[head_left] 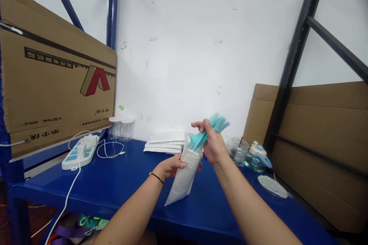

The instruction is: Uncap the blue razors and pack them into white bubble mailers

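Observation:
A white padded mailer bag (pixel 184 176) is tilted above the blue table (pixel 120 187), its top end open. My left hand (pixel 172 165) is wrapped round its upper part, with the thumb on the front. My right hand (pixel 213 141) grips a bundle of flat turquoise strips (pixel 218 123) at the mouth of the bag. The lower ends of the strips are at the opening; how far they reach inside is hidden.
Behind the bag lies a stack of white mailers (pixel 165 141). Clear jars (pixel 126 129) and a power strip (pixel 82 153) are at the left. A plastic cup (pixel 238 151), a glass bottle (pixel 255 159) and a white lid (pixel 272 186) stand or lie at the right.

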`<act>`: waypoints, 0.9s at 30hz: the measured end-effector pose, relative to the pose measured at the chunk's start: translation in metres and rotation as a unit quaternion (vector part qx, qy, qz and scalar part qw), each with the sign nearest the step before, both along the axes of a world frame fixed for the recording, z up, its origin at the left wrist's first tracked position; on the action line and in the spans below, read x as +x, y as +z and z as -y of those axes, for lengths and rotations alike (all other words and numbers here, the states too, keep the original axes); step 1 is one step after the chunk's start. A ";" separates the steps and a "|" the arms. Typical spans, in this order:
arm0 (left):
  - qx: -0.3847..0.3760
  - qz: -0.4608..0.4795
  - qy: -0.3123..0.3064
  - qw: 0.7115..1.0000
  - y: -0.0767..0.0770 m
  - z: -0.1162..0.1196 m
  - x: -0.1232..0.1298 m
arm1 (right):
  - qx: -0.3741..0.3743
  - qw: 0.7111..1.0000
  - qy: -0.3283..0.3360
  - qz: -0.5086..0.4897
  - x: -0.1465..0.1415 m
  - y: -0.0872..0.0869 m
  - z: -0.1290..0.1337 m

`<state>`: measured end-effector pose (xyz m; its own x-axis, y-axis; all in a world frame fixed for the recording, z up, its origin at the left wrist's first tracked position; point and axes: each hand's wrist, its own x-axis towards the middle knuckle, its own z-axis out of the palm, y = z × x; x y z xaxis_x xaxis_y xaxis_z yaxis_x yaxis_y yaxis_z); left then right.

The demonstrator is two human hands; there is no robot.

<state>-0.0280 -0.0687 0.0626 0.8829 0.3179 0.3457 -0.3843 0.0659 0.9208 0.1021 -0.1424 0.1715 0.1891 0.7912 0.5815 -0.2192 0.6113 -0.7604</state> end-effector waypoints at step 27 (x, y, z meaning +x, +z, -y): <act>-0.063 0.020 -0.086 0.994 -0.017 0.020 0.008 | -0.035 0.977 0.037 0.207 0.018 -0.004 0.014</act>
